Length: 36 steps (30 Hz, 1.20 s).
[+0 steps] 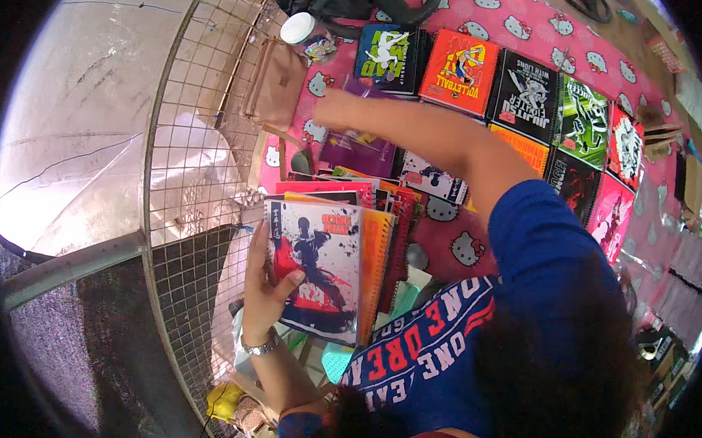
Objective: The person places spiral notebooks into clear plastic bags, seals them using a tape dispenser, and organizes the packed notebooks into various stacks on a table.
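Note:
My left hand [268, 287] grips a stack of spiral notebooks by its left side, with the thumb laid over the front cover. The top notebook [314, 264] is white with a dark fighter figure and red splashes. Orange, red and pink notebooks fan out behind it. My right arm stretches across the table to the left, and my right hand [330, 110] is over the pink cloth, beside a brown pouch [277, 83]. Its fingers are blurred and I cannot make out anything in them. Under the right forearm lies a glossy purple item [358, 155], partly hidden.
Notebooks in rows cover the right of the table: a dark blue one [387, 58], an orange one [459, 71], a black one [526, 96] and a green one [582, 119]. A white-lidded jar [298, 29] stands near a black bag [329, 0]. Wire mesh [183, 161] borders the left.

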Each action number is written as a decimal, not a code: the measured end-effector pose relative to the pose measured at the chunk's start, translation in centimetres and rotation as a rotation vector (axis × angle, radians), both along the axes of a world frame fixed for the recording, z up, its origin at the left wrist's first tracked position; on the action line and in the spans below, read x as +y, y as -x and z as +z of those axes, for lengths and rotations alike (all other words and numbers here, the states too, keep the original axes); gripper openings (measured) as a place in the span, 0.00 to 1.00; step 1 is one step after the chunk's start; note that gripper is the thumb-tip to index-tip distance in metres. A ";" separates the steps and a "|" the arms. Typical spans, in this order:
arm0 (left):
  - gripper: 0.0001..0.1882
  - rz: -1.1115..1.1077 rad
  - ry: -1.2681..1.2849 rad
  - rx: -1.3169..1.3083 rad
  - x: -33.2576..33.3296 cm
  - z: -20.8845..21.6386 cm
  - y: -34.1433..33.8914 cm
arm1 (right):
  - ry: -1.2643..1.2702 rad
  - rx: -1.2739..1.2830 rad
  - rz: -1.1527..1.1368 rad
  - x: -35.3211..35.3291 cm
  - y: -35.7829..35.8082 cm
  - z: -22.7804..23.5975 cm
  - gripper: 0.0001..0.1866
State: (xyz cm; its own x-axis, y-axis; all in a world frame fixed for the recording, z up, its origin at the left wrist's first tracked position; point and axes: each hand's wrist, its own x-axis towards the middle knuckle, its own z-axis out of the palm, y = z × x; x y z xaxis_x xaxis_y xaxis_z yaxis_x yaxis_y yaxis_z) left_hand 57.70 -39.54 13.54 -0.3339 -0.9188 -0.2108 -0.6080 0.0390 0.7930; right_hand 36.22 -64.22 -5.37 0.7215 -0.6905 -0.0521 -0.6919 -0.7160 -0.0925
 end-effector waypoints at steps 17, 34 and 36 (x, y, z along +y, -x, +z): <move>0.43 -0.025 -0.132 0.200 -0.1 0.7 -0.2 | -0.190 -0.714 -0.197 24.0 6.6 18.6 0.21; 0.44 0.224 -0.166 0.240 -1.9 1.6 0.2 | 0.257 -0.701 -0.514 1.0 14.7 4.7 0.10; 0.41 0.277 -0.183 0.374 -2.4 0.0 -2.1 | 0.019 -1.181 -0.167 3.8 14.2 12.6 0.15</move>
State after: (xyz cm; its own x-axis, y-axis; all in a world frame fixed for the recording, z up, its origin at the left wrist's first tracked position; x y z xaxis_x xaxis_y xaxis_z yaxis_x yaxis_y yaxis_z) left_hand 59.76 -41.92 13.59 -0.1662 -0.9427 -0.2894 -0.2483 -0.2440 0.9374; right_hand 22.04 -60.39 7.26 0.2174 -0.7738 0.5949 -0.2707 -0.6334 -0.7249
